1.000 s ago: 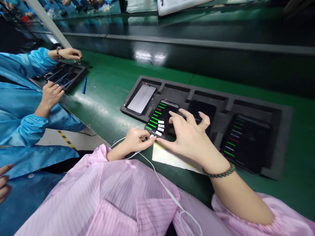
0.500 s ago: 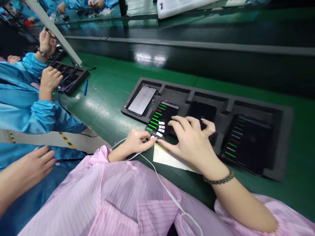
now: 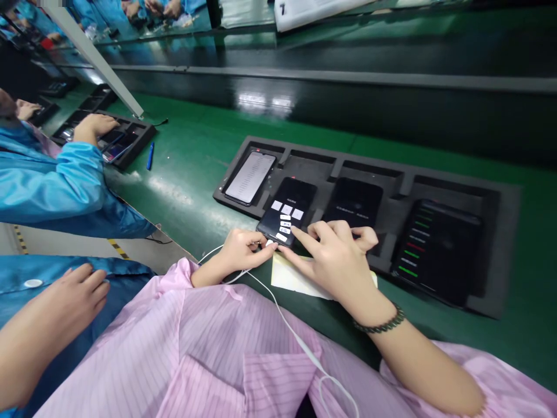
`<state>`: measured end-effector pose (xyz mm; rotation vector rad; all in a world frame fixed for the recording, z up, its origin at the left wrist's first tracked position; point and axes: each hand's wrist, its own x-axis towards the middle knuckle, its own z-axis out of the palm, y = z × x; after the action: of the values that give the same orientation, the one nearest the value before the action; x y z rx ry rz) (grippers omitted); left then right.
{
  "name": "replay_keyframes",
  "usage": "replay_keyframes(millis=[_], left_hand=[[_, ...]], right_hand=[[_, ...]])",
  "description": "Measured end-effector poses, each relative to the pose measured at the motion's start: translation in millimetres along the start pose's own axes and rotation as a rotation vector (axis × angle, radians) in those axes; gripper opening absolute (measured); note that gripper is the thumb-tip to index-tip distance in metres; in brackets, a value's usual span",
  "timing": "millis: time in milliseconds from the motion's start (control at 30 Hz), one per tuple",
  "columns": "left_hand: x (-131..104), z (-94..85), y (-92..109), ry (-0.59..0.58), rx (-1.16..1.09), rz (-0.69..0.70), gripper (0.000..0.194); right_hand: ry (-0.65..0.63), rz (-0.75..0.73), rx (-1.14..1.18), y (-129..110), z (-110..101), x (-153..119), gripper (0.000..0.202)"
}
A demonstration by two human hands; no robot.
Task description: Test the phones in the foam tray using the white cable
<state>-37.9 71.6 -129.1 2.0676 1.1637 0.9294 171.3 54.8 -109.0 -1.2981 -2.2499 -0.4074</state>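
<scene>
A dark smartphone (image 3: 292, 200) with white labels on its screen end lies slanted across the front rim of a black foam tray (image 3: 312, 165). At its lower left corner my left hand (image 3: 248, 248) is closed, thumb and fingers pinching the bottom edge. A white cable (image 3: 278, 310) runs from that hand over my lap; its plug end is mostly hidden by the fingers. My right hand (image 3: 337, 258) reaches over from the right with fingers apart, index fingertip at the labels and thumb at the bottom edge. Under it lies a pale yellow paper (image 3: 300, 281).
Other compartments hold a phone with a lit white screen (image 3: 251, 177), a dark phone (image 3: 354, 200) and a phone with coloured text lines (image 3: 437, 249). A blue pen (image 3: 150, 155) lies left. A co-worker's hand (image 3: 93, 126) rests over another tray (image 3: 130, 145); another hand (image 3: 65, 316) is nearer.
The held phone's screen has switched from green text lines to a dark page with white squares. My right hand has moved down and left. The co-worker's raised hand is no longer seen there.
</scene>
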Motion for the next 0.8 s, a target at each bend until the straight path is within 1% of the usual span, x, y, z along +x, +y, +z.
replay_keyframes(millis=[133, 300, 600, 800], left_hand=[[0.5, 0.2, 0.8, 0.012, -0.011, 0.015, 0.037], [0.5, -0.1, 1.4, -0.003, 0.0, -0.016, 0.039], [-0.6, 1.0, 0.0, -0.013, 0.008, -0.031, 0.039], [-0.5, 0.2, 0.1, -0.005, 0.001, -0.021, 0.037]], right_hand=[[-0.005, 0.01, 0.014, -0.4, 0.0, -0.2, 0.043], [-0.023, 0.032, 0.036, -0.5, 1.2, -1.5, 0.041], [-0.002, 0.006, 0.029, 0.9, 1.5, -0.4, 0.043], [-0.029, 0.019, 0.035, 0.5, 2.6, -1.9, 0.042]])
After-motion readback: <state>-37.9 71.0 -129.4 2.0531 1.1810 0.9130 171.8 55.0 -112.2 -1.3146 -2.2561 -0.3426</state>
